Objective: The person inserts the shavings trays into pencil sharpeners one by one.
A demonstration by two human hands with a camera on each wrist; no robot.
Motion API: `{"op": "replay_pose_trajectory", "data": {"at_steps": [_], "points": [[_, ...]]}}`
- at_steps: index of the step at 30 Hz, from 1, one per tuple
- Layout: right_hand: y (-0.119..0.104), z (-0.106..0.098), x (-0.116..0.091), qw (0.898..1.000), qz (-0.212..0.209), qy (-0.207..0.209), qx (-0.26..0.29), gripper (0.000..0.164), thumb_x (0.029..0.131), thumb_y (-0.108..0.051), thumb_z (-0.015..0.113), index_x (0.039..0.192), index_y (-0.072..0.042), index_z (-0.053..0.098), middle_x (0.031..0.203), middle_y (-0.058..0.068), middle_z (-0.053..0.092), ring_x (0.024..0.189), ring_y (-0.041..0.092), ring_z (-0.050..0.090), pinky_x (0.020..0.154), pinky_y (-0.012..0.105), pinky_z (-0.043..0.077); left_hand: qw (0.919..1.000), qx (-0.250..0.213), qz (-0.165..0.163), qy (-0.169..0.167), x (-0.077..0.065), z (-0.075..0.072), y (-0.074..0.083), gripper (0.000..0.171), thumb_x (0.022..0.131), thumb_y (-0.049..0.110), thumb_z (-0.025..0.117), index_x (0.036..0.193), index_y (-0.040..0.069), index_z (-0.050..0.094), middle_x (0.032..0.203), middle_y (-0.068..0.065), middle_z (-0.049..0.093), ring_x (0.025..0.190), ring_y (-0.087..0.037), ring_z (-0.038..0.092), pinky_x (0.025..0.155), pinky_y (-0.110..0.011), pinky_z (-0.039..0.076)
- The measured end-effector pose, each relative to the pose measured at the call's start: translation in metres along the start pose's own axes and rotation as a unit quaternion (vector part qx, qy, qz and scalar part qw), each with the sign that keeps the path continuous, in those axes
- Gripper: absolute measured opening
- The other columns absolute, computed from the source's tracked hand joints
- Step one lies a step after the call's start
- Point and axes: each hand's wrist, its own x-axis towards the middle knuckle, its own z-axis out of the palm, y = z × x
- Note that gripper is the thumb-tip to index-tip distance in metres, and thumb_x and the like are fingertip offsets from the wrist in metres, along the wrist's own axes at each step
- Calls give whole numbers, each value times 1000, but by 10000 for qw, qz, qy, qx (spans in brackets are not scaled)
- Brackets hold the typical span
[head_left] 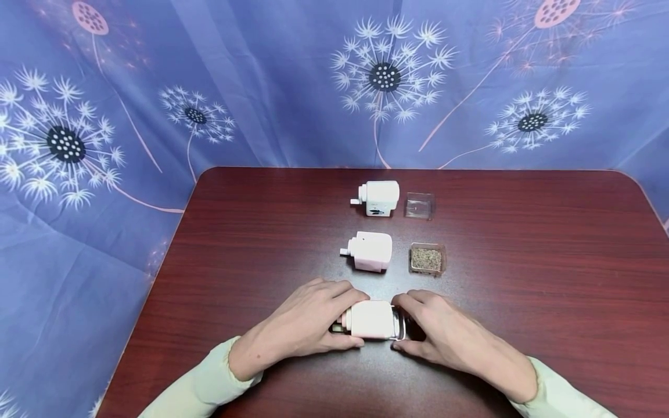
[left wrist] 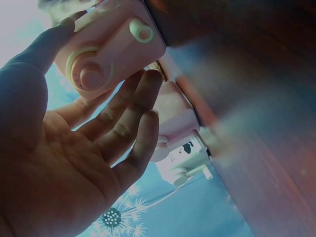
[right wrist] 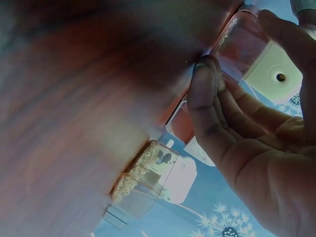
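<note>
A pale pink hand-crank pencil sharpener (head_left: pixel 372 319) lies near the front of the table, its crank toward the left. My left hand (head_left: pixel 315 318) grips its body from the crank side, thumb and fingers on opposite sides; the crank handle (left wrist: pixel 141 30) shows in the left wrist view. My right hand (head_left: pixel 444 328) pinches the clear shavings drawer (head_left: pixel 399 323) at the sharpener's other end. In the right wrist view the drawer (right wrist: pixel 239 44) sticks partly out of the body, with some shavings inside. A round pencil hole (right wrist: pixel 281 77) shows above it.
Behind are another pink sharpener (head_left: pixel 372 251) and a white one (head_left: pixel 380 197) with a dark print. To their right stand a clear drawer full of shavings (head_left: pixel 426 259) and a second clear drawer (head_left: pixel 419 205). A dandelion-patterned blue cloth (head_left: pixel 292 87) hangs past the table's back edge.
</note>
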Motion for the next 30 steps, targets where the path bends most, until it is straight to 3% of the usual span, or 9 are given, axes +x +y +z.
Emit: {"op": "replay_pose_trajectory", "data": {"at_steps": [30], "points": [[-5, 4, 10, 9999, -89, -62, -27, 48, 70, -41, 83, 103, -15, 60, 84, -13, 54, 73, 2, 50, 62, 25, 51, 9999, -43, -102, -69, -1, 0, 1, 58, 80, 62, 68, 124, 25, 58, 98, 18, 48, 84, 0, 46, 82, -32, 46]]}}
